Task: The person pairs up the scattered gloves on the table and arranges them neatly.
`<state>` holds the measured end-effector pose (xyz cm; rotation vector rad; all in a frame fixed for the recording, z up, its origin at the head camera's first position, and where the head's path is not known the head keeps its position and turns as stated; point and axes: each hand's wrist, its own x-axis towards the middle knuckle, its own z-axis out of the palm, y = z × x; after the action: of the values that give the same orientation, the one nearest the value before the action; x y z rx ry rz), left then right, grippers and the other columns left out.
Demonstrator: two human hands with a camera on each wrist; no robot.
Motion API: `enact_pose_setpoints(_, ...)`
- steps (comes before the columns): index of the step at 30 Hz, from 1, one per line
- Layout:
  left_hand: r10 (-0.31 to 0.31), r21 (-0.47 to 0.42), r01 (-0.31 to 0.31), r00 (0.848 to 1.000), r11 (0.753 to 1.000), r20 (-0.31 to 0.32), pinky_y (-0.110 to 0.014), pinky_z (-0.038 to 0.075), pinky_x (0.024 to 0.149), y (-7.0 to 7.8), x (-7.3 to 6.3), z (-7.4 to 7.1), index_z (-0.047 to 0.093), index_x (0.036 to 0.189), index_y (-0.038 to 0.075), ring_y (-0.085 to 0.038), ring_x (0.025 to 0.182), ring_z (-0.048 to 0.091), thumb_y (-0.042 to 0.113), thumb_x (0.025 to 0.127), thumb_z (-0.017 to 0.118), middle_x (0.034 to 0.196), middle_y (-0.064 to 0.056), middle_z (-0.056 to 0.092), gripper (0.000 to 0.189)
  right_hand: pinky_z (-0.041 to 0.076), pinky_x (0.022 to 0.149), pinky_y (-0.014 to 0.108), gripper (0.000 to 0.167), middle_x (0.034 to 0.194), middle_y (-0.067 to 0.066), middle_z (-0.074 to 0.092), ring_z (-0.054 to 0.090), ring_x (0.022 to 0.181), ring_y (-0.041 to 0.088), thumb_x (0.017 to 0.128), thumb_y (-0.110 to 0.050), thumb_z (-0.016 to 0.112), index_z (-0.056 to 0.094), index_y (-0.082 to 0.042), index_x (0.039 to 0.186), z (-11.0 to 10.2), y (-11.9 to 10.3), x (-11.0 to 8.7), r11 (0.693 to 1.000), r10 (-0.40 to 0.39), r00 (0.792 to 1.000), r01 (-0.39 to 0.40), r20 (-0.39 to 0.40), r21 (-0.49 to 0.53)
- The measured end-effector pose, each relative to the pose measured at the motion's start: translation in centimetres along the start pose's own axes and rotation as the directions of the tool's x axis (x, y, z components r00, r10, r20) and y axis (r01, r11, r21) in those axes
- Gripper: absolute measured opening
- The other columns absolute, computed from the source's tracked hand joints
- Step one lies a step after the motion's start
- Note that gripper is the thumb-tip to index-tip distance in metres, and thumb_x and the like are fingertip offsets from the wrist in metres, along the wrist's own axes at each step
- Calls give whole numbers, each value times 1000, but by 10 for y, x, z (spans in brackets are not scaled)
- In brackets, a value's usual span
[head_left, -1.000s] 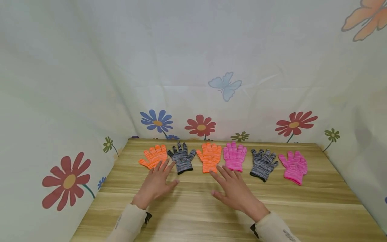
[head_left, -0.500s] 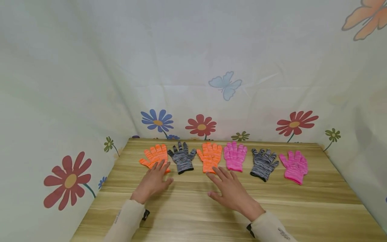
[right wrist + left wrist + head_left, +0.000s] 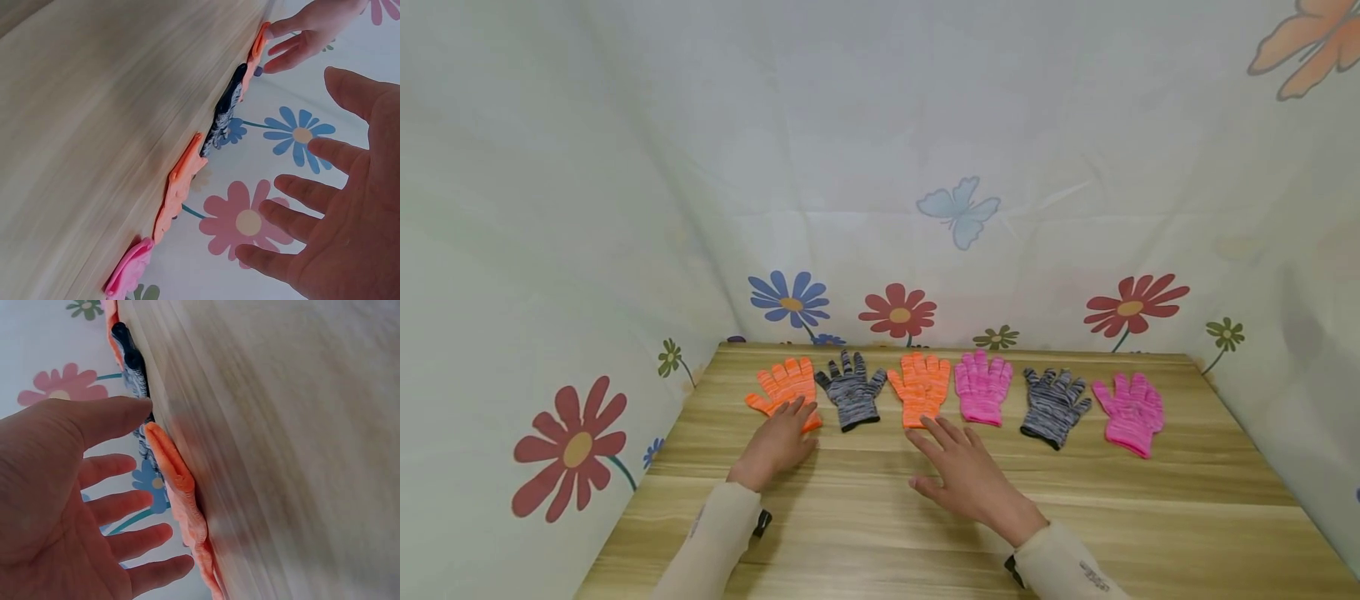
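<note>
Several knit gloves lie flat in a row along the back of the table. My left hand (image 3: pixel 778 446) is over the cuff of the leftmost orange glove (image 3: pixel 785 382), fingers extended; in the left wrist view that cuff (image 3: pixel 169 456) is just beyond the thumb and nothing is held. My right hand (image 3: pixel 970 473) hovers with spread fingers near the cuff of the middle orange glove (image 3: pixel 920 387). Between the two orange gloves lies a grey-black glove (image 3: pixel 852 396). To the right come a pink glove (image 3: pixel 983 387), another grey-black glove (image 3: pixel 1054 407) and another pink glove (image 3: pixel 1131 412).
The wood-grain table (image 3: pixel 865 533) spreads out in front of the gloves. A pale curtain (image 3: pixel 850 150) printed with flowers and butterflies hangs around its back and sides.
My left hand has shifted slightly, its thumb drawing in toward the leftmost orange glove's cuff. My right hand has moved a little left and toward me. The gloves have stayed put.
</note>
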<state>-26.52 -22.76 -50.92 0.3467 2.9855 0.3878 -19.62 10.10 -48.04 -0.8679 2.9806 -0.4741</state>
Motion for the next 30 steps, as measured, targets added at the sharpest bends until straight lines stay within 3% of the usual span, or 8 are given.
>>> enact_pose_setpoints(9,3,-5,-3,999,1000,-43,-57,39,110,-6,5,8,46,145,4,-42,139,41,21,92,68,151,-23,42,60,27,114,66,67,160,7,33,31,147,35,94,-53,59,37,-28,152,3,-7,7,1000,-23,1000,23,0,-18)
enact_pose_setpoints(19,64,19,-62,987,998,-145,-48,51,98,-6,8,11,63,127,3,-34,115,63,4,87,69,124,-15,67,41,28,114,65,67,161,6,31,28,149,33,95,-53,57,33,-32,154,5,-12,14,1000,-29,999,29,33,-6)
enact_pose_setpoints(25,41,41,-34,983,999,-177,-46,56,88,-6,10,12,69,115,7,-30,101,68,3,92,64,110,-12,72,24,30,113,64,67,160,6,33,30,148,33,95,-52,57,34,-30,154,6,-14,14,999,-41,999,41,26,-12)
enact_pose_setpoints(30,16,36,-11,986,999,-165,-45,57,85,-5,11,11,71,113,8,-29,99,69,-2,94,58,109,-11,73,25,30,114,64,66,160,5,33,31,148,32,95,-51,58,34,-29,154,7,-14,15,999,-41,999,41,24,-4)
